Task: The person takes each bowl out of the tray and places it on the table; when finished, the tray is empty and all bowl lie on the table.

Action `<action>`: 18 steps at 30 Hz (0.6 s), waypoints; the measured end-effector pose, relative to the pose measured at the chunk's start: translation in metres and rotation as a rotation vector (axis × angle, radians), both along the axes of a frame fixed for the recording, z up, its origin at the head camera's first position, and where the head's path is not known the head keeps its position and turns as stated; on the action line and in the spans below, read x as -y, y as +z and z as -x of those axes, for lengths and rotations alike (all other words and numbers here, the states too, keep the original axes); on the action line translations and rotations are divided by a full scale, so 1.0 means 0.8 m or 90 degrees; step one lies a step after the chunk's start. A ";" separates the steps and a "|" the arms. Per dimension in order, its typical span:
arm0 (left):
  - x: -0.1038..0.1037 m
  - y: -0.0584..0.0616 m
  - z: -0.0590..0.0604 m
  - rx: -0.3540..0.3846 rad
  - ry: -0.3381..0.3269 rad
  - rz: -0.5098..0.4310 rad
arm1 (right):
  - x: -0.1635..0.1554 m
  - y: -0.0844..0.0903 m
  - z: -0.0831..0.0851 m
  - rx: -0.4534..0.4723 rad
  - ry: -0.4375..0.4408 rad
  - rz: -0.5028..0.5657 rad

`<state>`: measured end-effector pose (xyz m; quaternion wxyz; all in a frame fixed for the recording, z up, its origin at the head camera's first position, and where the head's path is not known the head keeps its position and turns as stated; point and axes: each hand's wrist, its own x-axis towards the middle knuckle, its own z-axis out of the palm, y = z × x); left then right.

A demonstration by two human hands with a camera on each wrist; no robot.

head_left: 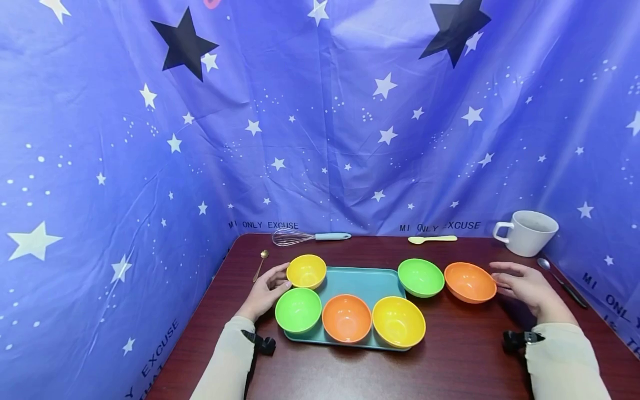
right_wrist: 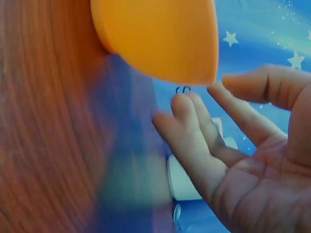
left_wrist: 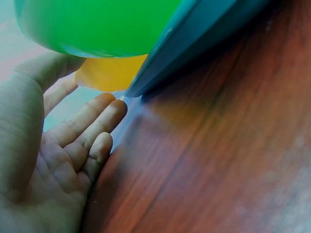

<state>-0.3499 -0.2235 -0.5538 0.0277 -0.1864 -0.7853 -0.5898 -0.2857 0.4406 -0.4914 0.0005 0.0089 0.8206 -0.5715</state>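
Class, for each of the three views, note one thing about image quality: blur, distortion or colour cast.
Head view: sharp, but wide-angle bending bows the backdrop and table edges. Left wrist view: the green bowl and teal tray sit too close and look soft. Right wrist view: the orange bowl is blurred, and a bluish cast lies over the wood.

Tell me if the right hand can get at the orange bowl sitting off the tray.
Probably yes. The right hand lies open just beside the orange bowl, its fingers close to the rim, with bare table between and nothing in the way.
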 end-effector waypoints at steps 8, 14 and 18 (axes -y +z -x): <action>0.000 -0.002 0.001 -0.006 0.003 -0.009 | 0.027 0.023 0.000 -0.091 -0.096 -0.135; 0.000 -0.002 -0.001 -0.009 0.014 -0.010 | 0.062 0.042 0.003 -0.174 -0.117 -0.136; -0.001 0.004 -0.006 -0.004 0.037 -0.016 | 0.088 0.047 0.006 -0.218 -0.143 -0.122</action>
